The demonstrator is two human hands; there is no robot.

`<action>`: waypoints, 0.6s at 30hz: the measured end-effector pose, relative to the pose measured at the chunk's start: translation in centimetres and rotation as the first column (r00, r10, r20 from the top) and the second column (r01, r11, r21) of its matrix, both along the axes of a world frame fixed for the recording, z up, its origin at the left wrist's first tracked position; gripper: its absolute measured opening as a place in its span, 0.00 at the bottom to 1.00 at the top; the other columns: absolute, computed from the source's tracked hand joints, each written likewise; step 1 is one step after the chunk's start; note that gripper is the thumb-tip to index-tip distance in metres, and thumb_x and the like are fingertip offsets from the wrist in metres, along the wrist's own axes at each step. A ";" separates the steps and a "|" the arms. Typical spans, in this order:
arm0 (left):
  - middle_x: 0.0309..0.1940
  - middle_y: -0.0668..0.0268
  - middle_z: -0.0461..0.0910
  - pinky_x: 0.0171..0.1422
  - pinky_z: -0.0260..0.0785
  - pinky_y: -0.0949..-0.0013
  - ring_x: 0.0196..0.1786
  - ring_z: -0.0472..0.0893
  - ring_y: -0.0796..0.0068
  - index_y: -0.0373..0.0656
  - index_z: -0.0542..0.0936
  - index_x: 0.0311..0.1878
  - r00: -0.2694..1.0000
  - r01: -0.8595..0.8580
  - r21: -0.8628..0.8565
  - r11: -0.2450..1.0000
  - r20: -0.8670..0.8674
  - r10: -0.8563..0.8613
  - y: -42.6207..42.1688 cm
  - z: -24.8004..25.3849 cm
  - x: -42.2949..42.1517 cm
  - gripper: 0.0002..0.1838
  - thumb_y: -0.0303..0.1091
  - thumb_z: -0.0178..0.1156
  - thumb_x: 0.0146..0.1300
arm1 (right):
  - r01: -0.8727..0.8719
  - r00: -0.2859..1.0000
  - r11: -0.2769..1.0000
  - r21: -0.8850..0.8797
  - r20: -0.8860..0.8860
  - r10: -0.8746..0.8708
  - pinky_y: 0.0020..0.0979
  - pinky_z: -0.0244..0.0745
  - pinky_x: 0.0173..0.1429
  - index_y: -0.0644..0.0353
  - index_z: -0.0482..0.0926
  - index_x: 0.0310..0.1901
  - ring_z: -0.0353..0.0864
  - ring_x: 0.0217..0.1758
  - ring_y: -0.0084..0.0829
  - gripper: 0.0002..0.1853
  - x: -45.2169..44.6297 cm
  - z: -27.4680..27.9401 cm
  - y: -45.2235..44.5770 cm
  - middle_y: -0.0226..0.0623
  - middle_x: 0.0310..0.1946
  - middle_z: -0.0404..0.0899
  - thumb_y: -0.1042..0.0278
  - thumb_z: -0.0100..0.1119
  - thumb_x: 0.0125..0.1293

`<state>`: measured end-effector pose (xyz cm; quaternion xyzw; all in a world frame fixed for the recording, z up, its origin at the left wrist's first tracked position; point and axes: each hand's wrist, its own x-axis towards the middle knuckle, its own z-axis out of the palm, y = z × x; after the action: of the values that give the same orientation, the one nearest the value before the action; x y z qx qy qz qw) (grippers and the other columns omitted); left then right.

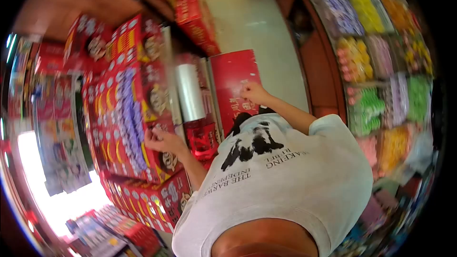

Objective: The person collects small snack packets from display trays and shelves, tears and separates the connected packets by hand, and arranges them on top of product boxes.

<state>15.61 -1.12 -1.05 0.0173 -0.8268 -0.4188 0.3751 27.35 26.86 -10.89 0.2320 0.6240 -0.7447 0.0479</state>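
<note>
My left hand (164, 142) is beside a row of purple wrapped pieces (128, 119) lying along stacked red boxes (107, 128). Its fingers are bent and drawn together; whatever may be between them is too small to tell. Over a red panel (233, 74) with pale lettering, my right hand (255, 93) has its fingertips pinched together, and what they hold, if anything, cannot be made out. A shiny silver-white roll (190, 93) lies between the two hands, above a clear red-tinted container (202, 138).
More red boxes (193, 16) stand by the pale floor (264, 33). On the right, a wooden-edged shelf (328, 76) bears bagged goods in several colours. Printed packs (62, 138) hang at the left near a bright opening. Further boxes (119, 233) are at the lower left.
</note>
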 end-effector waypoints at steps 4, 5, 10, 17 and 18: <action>0.48 0.54 0.71 0.58 0.63 0.61 0.51 0.71 0.62 0.34 0.69 0.53 0.714 0.622 0.229 0.749 0.227 -0.662 17.5 -0.1 3.2 0.16 0.32 0.54 0.66 | 0.221 0.960 0.969 -0.113 -0.152 -0.237 0.26 0.74 0.25 0.66 0.70 0.20 0.76 0.20 0.23 0.06 4.0 -1.0 4.6 0.42 0.25 0.81 0.81 0.52 0.52; 0.48 0.54 0.71 0.59 0.63 0.61 0.52 0.71 0.61 0.34 0.70 0.53 0.517 0.741 0.355 0.570 0.239 -0.822 20.7 0.4 4.1 0.16 0.32 0.54 0.66 | 0.271 0.947 0.957 -0.108 -0.147 -0.285 0.26 0.74 0.25 0.66 0.70 0.20 0.76 0.20 0.23 0.06 5.0 -0.8 5.7 0.42 0.25 0.81 0.81 0.52 0.52; 0.51 0.51 0.72 0.61 0.62 0.61 0.55 0.71 0.56 0.36 0.72 0.53 -0.160 0.981 -0.020 -0.193 0.481 -0.862 31.2 -0.1 6.3 0.17 0.36 0.54 0.65 | 0.450 0.865 0.881 -0.144 -0.173 -0.470 0.27 0.71 0.21 0.68 0.73 0.23 0.75 0.18 0.26 0.05 8.9 1.6 8.7 0.44 0.23 0.79 0.85 0.46 0.50; 0.55 0.61 0.71 0.62 0.61 0.69 0.59 0.68 0.73 0.40 0.64 0.65 -0.925 0.335 0.912 -0.239 0.268 -0.270 37.0 -4.7 8.5 0.27 0.49 0.46 0.71 | 0.650 0.589 0.605 -0.459 -0.199 -0.783 0.25 0.46 0.14 0.60 0.69 0.20 0.58 0.11 0.18 0.08 10.8 4.5 11.0 0.27 0.10 0.60 0.86 0.45 0.47; 0.60 0.59 0.68 0.64 0.60 0.68 0.62 0.67 0.71 0.42 0.60 0.69 -0.957 0.263 0.936 -0.235 0.221 -0.189 38.2 -4.5 8.0 0.34 0.53 0.51 0.67 | 0.596 0.615 0.602 -0.532 -0.179 -0.768 0.25 0.46 0.14 0.59 0.67 0.19 0.58 0.11 0.19 0.09 11.0 4.4 11.7 0.28 0.11 0.60 0.86 0.46 0.46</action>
<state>23.65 37.10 -5.57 -0.4062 -0.3709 -0.3189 -0.7718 38.34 38.55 -6.44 0.2875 0.3027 -0.8491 -0.3235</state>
